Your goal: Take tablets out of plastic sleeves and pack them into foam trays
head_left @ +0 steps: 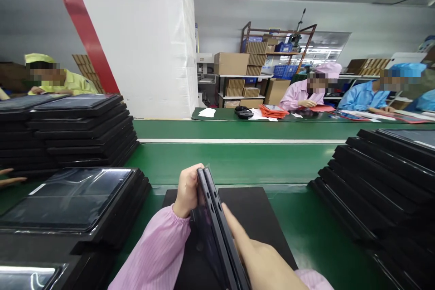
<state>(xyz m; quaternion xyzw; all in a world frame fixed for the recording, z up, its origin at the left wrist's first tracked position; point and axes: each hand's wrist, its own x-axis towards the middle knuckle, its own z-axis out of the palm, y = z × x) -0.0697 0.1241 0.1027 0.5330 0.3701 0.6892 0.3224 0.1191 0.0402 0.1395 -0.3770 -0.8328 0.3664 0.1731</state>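
Two slim dark tablets (217, 224) stand on edge, side by side, in front of me. Slots and holes show along their upward-facing edges. My left hand (186, 190), in a pink striped sleeve, is closed around their far end. Along the right face lies my right hand (260, 253), index finger stretched forward, pressing the pair from that side; its other fingers are mostly hidden. Below the tablets is a flat black tray or board (253, 208) on the green work surface (295, 231). Whether the tablets touch it cannot be seen.
Black trays bearing tablets are stacked at the near left (78, 199), the far left (81, 122) and the right (377, 190). Another person's fingers (12, 179) reach in at the left edge. Across the green bench (238, 129), co-workers sit beside orange sheets (273, 111).
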